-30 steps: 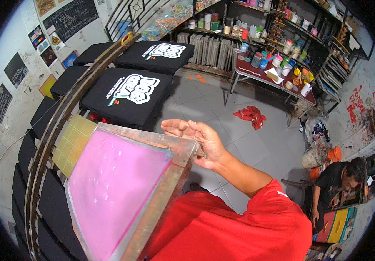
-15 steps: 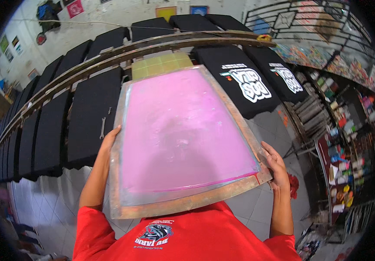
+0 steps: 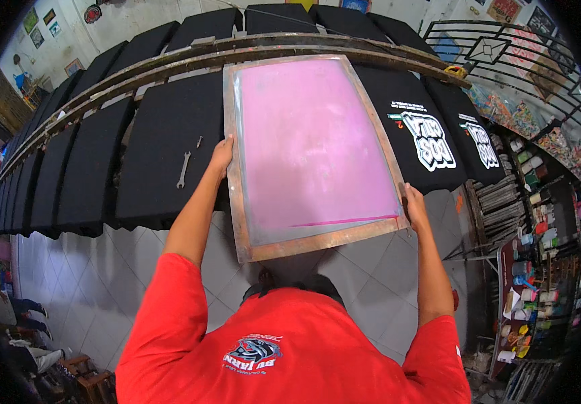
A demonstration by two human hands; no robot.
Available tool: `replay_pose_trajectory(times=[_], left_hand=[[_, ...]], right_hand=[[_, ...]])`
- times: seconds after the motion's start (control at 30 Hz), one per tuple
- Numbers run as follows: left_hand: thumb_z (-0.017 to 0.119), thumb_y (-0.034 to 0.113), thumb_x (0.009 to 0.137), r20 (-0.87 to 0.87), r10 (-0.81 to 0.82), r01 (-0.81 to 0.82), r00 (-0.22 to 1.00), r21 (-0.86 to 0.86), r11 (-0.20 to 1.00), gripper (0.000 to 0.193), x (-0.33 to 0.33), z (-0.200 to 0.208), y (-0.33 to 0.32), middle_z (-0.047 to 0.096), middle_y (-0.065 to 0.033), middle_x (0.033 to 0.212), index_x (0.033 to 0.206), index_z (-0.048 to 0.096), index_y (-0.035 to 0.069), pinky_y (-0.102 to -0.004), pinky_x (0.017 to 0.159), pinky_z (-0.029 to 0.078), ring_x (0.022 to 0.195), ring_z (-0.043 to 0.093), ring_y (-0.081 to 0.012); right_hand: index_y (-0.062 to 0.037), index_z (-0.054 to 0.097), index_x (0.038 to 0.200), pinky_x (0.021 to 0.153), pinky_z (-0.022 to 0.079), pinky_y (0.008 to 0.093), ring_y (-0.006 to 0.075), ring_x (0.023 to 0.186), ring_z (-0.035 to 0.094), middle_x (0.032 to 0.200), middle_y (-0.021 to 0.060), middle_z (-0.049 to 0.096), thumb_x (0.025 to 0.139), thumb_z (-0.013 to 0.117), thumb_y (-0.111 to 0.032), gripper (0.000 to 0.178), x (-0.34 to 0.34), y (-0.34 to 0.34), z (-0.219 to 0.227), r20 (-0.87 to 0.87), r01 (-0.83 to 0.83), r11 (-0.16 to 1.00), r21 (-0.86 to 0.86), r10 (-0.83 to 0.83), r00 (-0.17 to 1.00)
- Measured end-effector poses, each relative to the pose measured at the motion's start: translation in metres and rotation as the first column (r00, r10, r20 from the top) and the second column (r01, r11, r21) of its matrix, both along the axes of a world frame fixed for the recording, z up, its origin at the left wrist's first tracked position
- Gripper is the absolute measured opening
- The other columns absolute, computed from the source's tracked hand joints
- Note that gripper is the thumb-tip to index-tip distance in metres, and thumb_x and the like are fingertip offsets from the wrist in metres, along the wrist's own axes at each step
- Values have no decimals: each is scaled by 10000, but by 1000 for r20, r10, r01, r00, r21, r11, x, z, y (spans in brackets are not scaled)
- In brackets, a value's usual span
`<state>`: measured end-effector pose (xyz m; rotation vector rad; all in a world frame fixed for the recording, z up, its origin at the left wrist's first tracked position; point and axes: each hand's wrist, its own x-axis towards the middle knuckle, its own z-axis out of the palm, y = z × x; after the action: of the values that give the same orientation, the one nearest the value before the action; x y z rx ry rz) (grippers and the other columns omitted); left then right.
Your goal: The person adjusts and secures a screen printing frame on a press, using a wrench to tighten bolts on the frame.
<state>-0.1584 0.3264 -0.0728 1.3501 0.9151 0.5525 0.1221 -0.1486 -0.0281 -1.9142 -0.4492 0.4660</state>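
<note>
In front of me I hold a screen-printing frame with pink mesh and a worn, brownish border. My left hand is closed on its left edge, about halfway along. Lower down, my right hand grips the right edge near the near corner. The frame's far end reaches the wooden rail, over a gap between black shirts laid on boards. Left of it, a plain black shirt carries a wrench and a bolt. To the right lies a black shirt with a white print. What is under the frame is hidden.
A long wooden rail runs across, with rows of black shirts on both sides. At right stand a metal railing and a rack of ink pots. Grey floor tiles lie between me and the shirts. Another person's legs show far left.
The frame has moved away from me toward the rail, with both arms reaching farther out. It now covers the yellowish board seen before. My right hand has closed more around the edge.
</note>
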Motion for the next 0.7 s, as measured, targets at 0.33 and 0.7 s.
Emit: replay_pose_trajectory(times=[0.33, 0.7], left_hand=[[463, 345, 930, -169, 119, -116, 979, 26, 993, 487, 32, -14, 25, 600, -194, 1101, 1163, 546, -74, -351, 905, 408, 1053, 550, -263], [492, 272, 902, -213, 181, -183, 960, 13, 983, 442, 35, -43, 64, 567, -201, 1155, 1179, 508, -71, -356, 920, 404, 1065, 542, -273]], right_hand=[[64, 553, 1173, 886, 414, 297, 169, 997, 550, 1099, 115, 606, 956, 458, -338, 466, 35, 26, -53, -35, 19, 1000, 20, -18, 999], [68, 579, 1134, 905, 406, 311, 204, 1033, 553, 1106, 151, 617, 949, 468, -327, 450, 46, 47, -72, -70, -34, 997, 72, 39, 997]])
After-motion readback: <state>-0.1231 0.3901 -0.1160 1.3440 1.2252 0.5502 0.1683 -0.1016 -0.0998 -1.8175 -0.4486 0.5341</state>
